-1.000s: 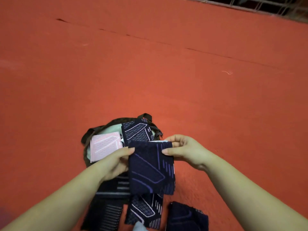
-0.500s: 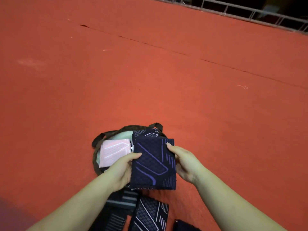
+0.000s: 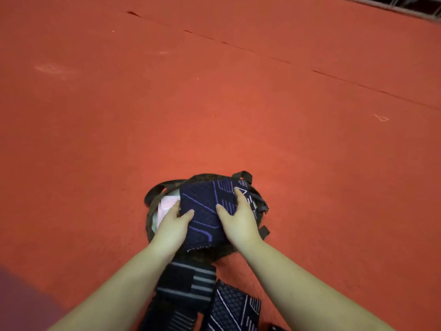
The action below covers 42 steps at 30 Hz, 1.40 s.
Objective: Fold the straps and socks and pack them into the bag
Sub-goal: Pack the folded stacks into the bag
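A red rubbery floor [image 3: 214,103] carries a round dark fabric bag [image 3: 152,199], with a black grey-striped strap [image 3: 191,283] lying just nearer. Over the bag's mouth, the left hand [image 3: 173,226] and right hand [image 3: 238,218] grip a folded navy patterned sock [image 3: 202,211], thumbs on top, beside a pale pink folded sock [image 3: 167,204].

Arms: we see two forearms, both bare up to the bottom edge of the view, no sleeves showing.
Left hand [image 3: 170,226]: we find no glove, ring or band on it; the nails we can see are short and unpainted.
Right hand [image 3: 238,220]: likewise bare, with no ring or bracelet that we can make out; nails short.
Wrists: we see no watch or strap on either one.
Rest of the body: outside our view.
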Tool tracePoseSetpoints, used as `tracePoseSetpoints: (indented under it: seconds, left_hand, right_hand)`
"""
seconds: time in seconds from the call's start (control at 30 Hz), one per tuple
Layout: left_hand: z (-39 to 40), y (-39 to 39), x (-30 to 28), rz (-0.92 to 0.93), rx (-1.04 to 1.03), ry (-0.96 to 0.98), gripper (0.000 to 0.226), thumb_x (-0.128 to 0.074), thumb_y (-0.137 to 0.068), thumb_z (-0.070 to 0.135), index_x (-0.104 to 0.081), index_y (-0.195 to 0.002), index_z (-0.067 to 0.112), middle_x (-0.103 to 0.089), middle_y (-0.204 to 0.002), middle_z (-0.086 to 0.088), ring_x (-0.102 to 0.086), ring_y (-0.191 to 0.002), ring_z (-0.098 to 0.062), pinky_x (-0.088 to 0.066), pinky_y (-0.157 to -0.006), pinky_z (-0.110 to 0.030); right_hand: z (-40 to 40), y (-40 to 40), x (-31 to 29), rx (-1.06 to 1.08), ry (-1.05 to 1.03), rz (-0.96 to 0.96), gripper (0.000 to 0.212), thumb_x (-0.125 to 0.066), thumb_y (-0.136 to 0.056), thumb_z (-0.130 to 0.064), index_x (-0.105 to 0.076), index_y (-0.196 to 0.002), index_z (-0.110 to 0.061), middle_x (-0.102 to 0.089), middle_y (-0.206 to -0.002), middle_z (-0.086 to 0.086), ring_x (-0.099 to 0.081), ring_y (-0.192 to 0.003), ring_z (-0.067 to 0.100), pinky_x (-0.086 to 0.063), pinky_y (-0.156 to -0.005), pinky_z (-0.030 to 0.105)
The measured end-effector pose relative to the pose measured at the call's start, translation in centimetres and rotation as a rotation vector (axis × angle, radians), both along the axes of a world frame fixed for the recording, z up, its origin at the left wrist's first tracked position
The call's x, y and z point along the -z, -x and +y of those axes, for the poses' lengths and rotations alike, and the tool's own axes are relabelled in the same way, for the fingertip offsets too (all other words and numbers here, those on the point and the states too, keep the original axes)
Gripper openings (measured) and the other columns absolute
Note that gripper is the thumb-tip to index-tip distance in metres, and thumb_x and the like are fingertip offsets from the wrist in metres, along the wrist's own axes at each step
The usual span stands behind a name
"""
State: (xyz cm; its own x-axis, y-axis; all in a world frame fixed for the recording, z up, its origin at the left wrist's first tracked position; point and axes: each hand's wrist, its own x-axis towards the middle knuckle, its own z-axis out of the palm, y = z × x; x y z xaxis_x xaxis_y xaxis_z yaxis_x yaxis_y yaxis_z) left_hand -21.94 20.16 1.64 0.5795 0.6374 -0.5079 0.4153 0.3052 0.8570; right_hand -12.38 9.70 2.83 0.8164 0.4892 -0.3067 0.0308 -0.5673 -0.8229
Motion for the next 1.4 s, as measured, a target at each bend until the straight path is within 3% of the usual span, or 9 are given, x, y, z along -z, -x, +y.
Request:
tracePoseSetpoints:
  seconds: [0.17, 0.4, 0.57, 0.67, 0.9, 1.13, 1.23, 1.3, 1.4]
  left_hand:
    - [2.2, 0.2, 2.0, 0.185, -0.059, -0.144, 0.033, -0.046, -0.098, 0.014, -0.055, -0.129, 0.009, -0.064, -0.114, -0.008, -0.062, -0.098, -0.025, -0.047, -0.078, -0.029]
    - [5.2, 0.7, 3.5, 0.278, 0.001, -0.280, 0.034, -0.050, -0.096, 0.014, -0.055, -0.129, 0.009, -0.063, -0.119, -0.011, -0.061, -0.104, -0.027, -0.046, -0.089, -0.031]
    - [5.1, 2.7, 4.9, 0.354, 0.228, -0.743, 0.066, -0.054, -0.094, 0.025, -0.021, -0.151, 0.012, -0.032, -0.152, -0.009, -0.034, -0.137, -0.026, -0.028, -0.112, -0.037]
    - [5.5, 3.8, 6.2, 0.354, 0.429, -1.152, 0.063, -0.048, -0.093, 0.035, -0.029, -0.148, 0.010, -0.028, -0.154, -0.013, -0.030, -0.138, -0.030, -0.026, -0.111, -0.042]
    - [6.5, 4.7, 8.0, 0.472, 0.859, -1.289, 0.077, -0.014, -0.098, 0.060, -0.034, -0.143, 0.001, -0.030, -0.151, -0.016, -0.018, -0.141, -0.023, -0.003, -0.116, -0.034]
    - [7.2, 3.9, 8.2, 0.520, 0.900, -1.211, 0.085, 0.000, -0.092, 0.068, -0.018, -0.146, 0.005, -0.023, -0.154, -0.016, -0.017, -0.142, -0.026, 0.009, -0.113, -0.031]
    - [7.2, 4.0, 7.6, 0.444, 0.859, -1.285, 0.097, 0.019, -0.079, 0.074, -0.003, -0.147, 0.008, 0.001, -0.157, -0.011, 0.003, -0.144, -0.024, 0.022, -0.110, -0.030]
    - [6.2, 4.0, 6.0, 0.310, 0.744, -1.346, 0.083, -0.004, -0.095, 0.062, -0.039, -0.142, 0.004, -0.037, -0.149, -0.015, -0.030, -0.141, -0.028, 0.003, -0.116, -0.033]
    - [2.9, 4.0, 4.3, -0.109, 0.677, -1.376, 0.035, -0.045, -0.092, 0.035, -0.068, -0.106, 0.013, -0.067, -0.108, -0.001, -0.056, -0.104, -0.016, -0.035, -0.101, -0.031]
  right_hand:
    - [3.3, 1.4, 1.6, -0.089, 0.088, -0.072, 0.070, -0.054, -0.095, -0.024, -0.014, -0.152, -0.013, -0.028, -0.152, 0.006, -0.029, -0.139, 0.018, -0.022, -0.105, 0.018]
    - [5.9, 1.8, 3.6, -0.138, 0.115, -0.090, 0.071, -0.053, -0.095, -0.024, -0.011, -0.152, -0.015, -0.027, -0.154, 0.006, -0.031, -0.139, 0.019, -0.027, -0.106, 0.022]
    - [5.5, 1.8, 5.4, -0.324, 0.146, -0.323, 0.070, -0.051, -0.096, -0.029, -0.010, -0.152, -0.019, -0.017, -0.158, 0.000, -0.017, -0.145, 0.014, -0.010, -0.117, 0.027]
    - [4.7, 1.7, 6.2, -0.544, 0.285, -0.530, 0.061, -0.035, -0.097, -0.043, -0.018, -0.151, -0.020, -0.017, -0.159, 0.002, -0.010, -0.147, 0.016, 0.006, -0.118, 0.034]
    - [3.1, 1.4, 8.5, -0.783, 0.603, -0.627, 0.075, -0.003, -0.097, -0.056, -0.052, -0.136, -0.013, -0.048, -0.142, 0.010, -0.046, -0.132, 0.023, -0.021, -0.107, 0.043]
    - [4.3, 0.5, 7.3, -0.918, 0.699, -0.676, 0.073, 0.002, -0.089, -0.060, 0.016, -0.148, -0.020, 0.021, -0.156, 0.002, 0.018, -0.145, 0.018, 0.018, -0.114, 0.041]
    - [2.7, 0.3, 6.2, -0.804, 0.459, -0.761, 0.064, -0.019, -0.096, -0.049, -0.020, -0.151, -0.015, -0.014, -0.159, 0.007, -0.012, -0.147, 0.022, 0.002, -0.119, 0.041]
    - [0.1, 0.4, 5.7, -0.641, 0.241, -0.871, 0.052, -0.035, -0.092, -0.042, -0.051, -0.134, -0.014, -0.050, -0.139, 0.008, -0.043, -0.132, 0.024, -0.019, -0.117, 0.040]
    - [-5.6, 1.1, 6.3, -0.436, 0.070, -0.842, 0.036, -0.048, -0.088, -0.036, -0.057, -0.115, -0.015, -0.061, -0.110, 0.005, -0.052, -0.105, 0.021, -0.035, -0.098, 0.034]
